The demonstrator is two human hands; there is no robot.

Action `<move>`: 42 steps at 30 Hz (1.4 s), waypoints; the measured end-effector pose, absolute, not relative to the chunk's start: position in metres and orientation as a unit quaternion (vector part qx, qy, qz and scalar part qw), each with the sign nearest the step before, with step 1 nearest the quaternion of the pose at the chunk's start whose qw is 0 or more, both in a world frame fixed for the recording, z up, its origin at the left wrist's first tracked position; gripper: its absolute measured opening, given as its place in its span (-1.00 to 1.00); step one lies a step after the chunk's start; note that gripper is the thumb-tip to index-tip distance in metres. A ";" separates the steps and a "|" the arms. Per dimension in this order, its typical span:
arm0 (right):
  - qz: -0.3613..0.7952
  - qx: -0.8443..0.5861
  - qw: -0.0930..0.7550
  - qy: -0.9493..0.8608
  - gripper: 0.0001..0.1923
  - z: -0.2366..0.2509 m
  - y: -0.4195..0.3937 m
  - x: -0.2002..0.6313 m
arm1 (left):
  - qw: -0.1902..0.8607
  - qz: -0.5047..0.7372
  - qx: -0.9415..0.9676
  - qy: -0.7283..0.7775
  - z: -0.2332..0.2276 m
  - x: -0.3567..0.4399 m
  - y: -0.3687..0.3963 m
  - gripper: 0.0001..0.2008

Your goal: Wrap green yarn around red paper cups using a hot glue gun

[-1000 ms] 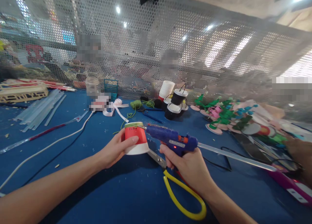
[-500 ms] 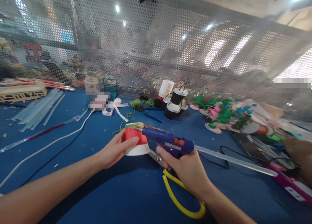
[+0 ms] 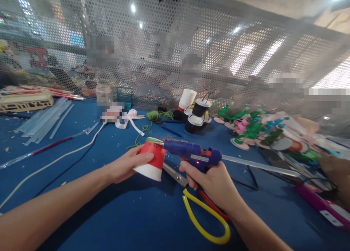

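I read the left hand (image 3: 124, 167) as closed around an upturned red and white paper cup (image 3: 151, 158), thumb across its red wall, the cup tilted with its base toward the right hand and lifted off the blue felt table (image 3: 109, 214). The right hand (image 3: 212, 181) is wrapped tight on the grip of a blue hot glue gun (image 3: 193, 153); its nozzle touches the cup's upper rim (a clear glue stick (image 3: 259, 166) trails from the gun's rear). Just below both hands lie yellow-handled scissors (image 3: 202, 218), flat on the felt. Beyond, near the perforated metal screen (image 3: 175, 54), stand small black pots with white rims (image 3: 197, 116), well apart from the cup.
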State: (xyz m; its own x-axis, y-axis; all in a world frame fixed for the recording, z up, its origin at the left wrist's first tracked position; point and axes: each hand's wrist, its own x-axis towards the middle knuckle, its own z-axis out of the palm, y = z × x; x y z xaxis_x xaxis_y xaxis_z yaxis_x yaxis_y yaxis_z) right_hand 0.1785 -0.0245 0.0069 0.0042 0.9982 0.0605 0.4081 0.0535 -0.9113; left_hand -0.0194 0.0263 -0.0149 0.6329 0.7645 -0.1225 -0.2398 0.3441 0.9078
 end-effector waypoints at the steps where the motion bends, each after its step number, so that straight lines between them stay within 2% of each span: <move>1: 0.369 -0.580 0.401 -0.606 -0.70 0.009 -0.025 0.180 | 0.769 0.303 0.486 0.283 -0.014 -0.022 0.029 -0.50; 5: 0.385 -0.553 0.379 -0.634 -0.72 0.016 -0.024 0.189 | 0.786 0.217 0.512 0.272 -0.011 -0.031 0.036 -0.43; 10: 0.411 -0.537 0.318 -0.664 -0.74 0.019 -0.024 0.203 | 0.803 0.150 0.519 0.252 -0.012 -0.034 0.037 -0.46; 21: 0.440 -0.532 0.244 -0.681 -0.79 0.025 -0.024 0.216 | 0.804 0.097 0.532 0.247 -0.009 -0.038 0.037 -0.52; 29: 0.451 -0.525 0.243 -0.680 -0.76 0.023 -0.019 0.211 | 0.807 0.074 0.536 0.237 -0.009 -0.036 0.034 -0.63; 33: 0.460 -0.523 0.255 -0.671 -0.75 0.023 -0.021 0.214 | 0.807 0.089 0.533 0.240 -0.010 -0.038 0.037 -0.59; 38: 0.478 -0.517 0.226 -0.673 -0.78 0.026 -0.021 0.214 | 0.814 0.076 0.531 0.224 -0.011 -0.039 0.038 -0.54; 42: 0.470 -0.510 0.251 -0.675 -0.76 0.025 -0.019 0.211 | 0.817 0.084 0.526 0.219 -0.013 -0.039 0.038 -0.57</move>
